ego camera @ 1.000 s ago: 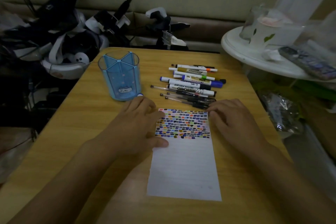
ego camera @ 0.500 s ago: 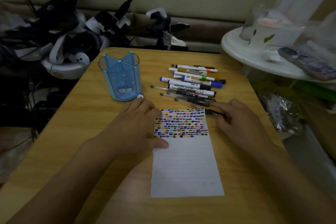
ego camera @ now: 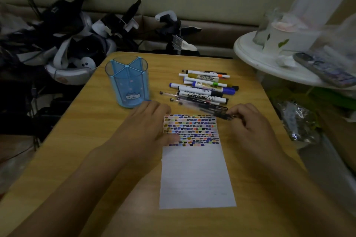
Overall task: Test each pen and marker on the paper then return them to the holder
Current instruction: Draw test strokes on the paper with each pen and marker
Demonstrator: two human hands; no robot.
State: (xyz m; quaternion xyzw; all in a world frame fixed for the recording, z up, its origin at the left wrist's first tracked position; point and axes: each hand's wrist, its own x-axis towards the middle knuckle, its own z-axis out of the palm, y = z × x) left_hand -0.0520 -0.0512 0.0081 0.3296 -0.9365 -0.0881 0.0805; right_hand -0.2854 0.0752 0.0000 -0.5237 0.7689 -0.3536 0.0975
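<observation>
1. Right hand (ego camera: 252, 127): fingers curled, pinching the near end of a dark pen (ego camera: 221, 114) at the paper's upper right corner; the pen lies low across the table, its far end pointing away to the left of this hand.
2. Left hand (ego camera: 146, 127): fingers extended and flat, pressing the paper's left edge, thumb lying across the lower rows of colour marks; it holds nothing.
3. Table (ego camera: 81, 152): wooden top beneath both hands and forearms.
4. Paper (ego camera: 196, 177): white lined sheet between the two hands, extending toward the person; its far portion, level with the fingers, is filled with rows of small multicoloured test marks (ego camera: 190, 129), and the near portion is unmarked.
5. Holder (ego camera: 128, 82): translucent blue cup with internal dividers, standing upright just beyond the left hand's fingertips; no pens are visible in it.
6. Pens and markers (ego camera: 204, 88): a loose cluster lying side by side on the table just beyond the right hand's fingertips and to the right of the holder, including a whiteboard marker (ego camera: 202, 98) nearest the hands among the thick ones, with thin clear-barrelled pens beside it.
</observation>
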